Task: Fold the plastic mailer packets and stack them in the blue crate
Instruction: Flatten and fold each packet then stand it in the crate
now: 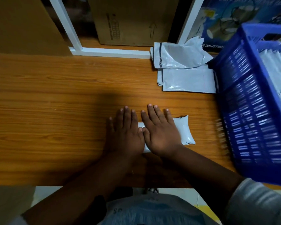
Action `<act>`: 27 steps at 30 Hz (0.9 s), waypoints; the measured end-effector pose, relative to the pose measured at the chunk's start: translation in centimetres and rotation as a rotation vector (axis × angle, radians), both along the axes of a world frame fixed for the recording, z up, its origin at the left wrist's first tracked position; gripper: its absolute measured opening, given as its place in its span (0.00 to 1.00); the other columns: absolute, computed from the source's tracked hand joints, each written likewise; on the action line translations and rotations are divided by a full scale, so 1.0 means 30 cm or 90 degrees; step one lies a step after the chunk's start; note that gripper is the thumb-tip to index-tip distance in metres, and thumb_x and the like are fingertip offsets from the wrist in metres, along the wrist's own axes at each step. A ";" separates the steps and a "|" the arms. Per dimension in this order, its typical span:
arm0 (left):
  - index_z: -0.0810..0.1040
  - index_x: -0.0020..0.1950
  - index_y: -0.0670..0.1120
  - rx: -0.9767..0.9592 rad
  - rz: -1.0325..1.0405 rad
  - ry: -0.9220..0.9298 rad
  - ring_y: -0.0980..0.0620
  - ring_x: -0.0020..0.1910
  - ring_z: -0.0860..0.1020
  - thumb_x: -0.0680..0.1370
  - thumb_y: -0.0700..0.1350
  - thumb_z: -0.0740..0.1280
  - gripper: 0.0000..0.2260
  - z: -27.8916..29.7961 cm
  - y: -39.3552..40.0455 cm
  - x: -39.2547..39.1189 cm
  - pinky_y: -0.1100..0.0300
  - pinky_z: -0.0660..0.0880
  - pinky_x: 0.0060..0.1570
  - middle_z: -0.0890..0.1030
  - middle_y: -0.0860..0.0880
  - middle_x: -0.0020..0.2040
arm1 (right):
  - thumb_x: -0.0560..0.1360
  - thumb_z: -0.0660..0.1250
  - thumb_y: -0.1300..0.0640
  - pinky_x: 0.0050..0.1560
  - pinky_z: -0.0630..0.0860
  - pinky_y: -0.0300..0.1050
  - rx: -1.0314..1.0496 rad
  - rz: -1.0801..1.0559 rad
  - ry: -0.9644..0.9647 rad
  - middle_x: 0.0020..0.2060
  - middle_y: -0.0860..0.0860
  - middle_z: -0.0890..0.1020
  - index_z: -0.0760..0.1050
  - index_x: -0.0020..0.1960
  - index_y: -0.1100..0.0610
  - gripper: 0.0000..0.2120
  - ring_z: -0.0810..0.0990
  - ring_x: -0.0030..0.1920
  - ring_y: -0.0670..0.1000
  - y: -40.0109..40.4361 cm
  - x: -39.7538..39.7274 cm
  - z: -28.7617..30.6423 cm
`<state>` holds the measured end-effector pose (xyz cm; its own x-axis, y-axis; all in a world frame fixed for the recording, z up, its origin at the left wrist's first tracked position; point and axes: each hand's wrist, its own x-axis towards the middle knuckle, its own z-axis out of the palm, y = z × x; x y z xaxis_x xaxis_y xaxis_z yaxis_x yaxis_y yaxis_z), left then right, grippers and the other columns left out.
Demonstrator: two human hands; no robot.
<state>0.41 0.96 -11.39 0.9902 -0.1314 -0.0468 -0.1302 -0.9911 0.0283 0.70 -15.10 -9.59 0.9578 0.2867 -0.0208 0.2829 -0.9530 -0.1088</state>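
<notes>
**Inspector:** At lower centre of the frame, the left hand [125, 135] and the right hand [159, 133] lie side by side, fingers straight and spread, palms pressing flat on a folded white mailer packet [184, 130] on the wooden table [55, 95]. Only the packet's right end shows clear of the hands.

**Clerk:** Step in hand?

**Inspector:** By judgement, the fold is being flattened and creased. The packet looks puffed at its exposed end, so trapped air may resist the crease.

**Clerk:** The next move?

**Inspector:** Likely lifting the packet while keeping the fold closed, then carrying it right to the blue crate [250, 98], which stands at the right edge and already holds white packets. Unfolded mailers [183, 69] lie in a loose pile at upper right, just beside the crate.

**Clerk:** Any writing?

**Inspector:** A printed box [243, 17] behind the crate reads "INDUSTRIAL", partly cut off. The cardboard carton [131, 20] at top centre carries an arrow; its other print is illegible.
</notes>
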 end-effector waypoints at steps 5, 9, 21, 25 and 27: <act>0.56 0.87 0.46 -0.012 0.006 0.008 0.42 0.87 0.49 0.84 0.59 0.54 0.33 0.011 0.003 -0.002 0.32 0.49 0.81 0.52 0.43 0.88 | 0.87 0.49 0.42 0.84 0.47 0.64 0.039 -0.001 -0.006 0.86 0.56 0.55 0.59 0.86 0.54 0.30 0.50 0.86 0.57 -0.013 0.002 -0.022; 0.50 0.88 0.47 0.010 0.001 0.047 0.43 0.87 0.44 0.86 0.59 0.51 0.33 0.074 -0.013 -0.005 0.33 0.48 0.82 0.47 0.44 0.88 | 0.87 0.51 0.44 0.84 0.52 0.63 0.061 -0.029 -0.018 0.85 0.57 0.60 0.64 0.83 0.56 0.29 0.55 0.85 0.58 -0.003 -0.007 -0.007; 0.68 0.82 0.43 -0.086 -0.141 -0.036 0.39 0.84 0.60 0.83 0.56 0.53 0.30 0.083 -0.101 -0.002 0.38 0.58 0.81 0.64 0.40 0.84 | 0.83 0.61 0.50 0.84 0.49 0.65 0.146 -0.062 -0.033 0.83 0.58 0.62 0.68 0.80 0.55 0.27 0.52 0.86 0.60 -0.094 -0.043 0.079; 0.61 0.86 0.43 -0.055 -0.110 -0.009 0.41 0.86 0.54 0.84 0.61 0.50 0.34 0.055 -0.115 -0.006 0.39 0.51 0.83 0.58 0.40 0.86 | 0.87 0.48 0.42 0.83 0.43 0.68 -0.090 0.007 -0.039 0.85 0.59 0.59 0.63 0.83 0.59 0.31 0.51 0.86 0.59 -0.163 -0.042 0.091; 0.59 0.86 0.43 -0.044 -0.110 -0.005 0.41 0.86 0.52 0.84 0.61 0.49 0.34 0.056 -0.118 -0.004 0.39 0.51 0.83 0.56 0.40 0.87 | 0.88 0.43 0.41 0.83 0.42 0.68 -0.103 0.019 -0.019 0.85 0.58 0.59 0.60 0.85 0.59 0.32 0.50 0.86 0.58 -0.173 -0.039 0.072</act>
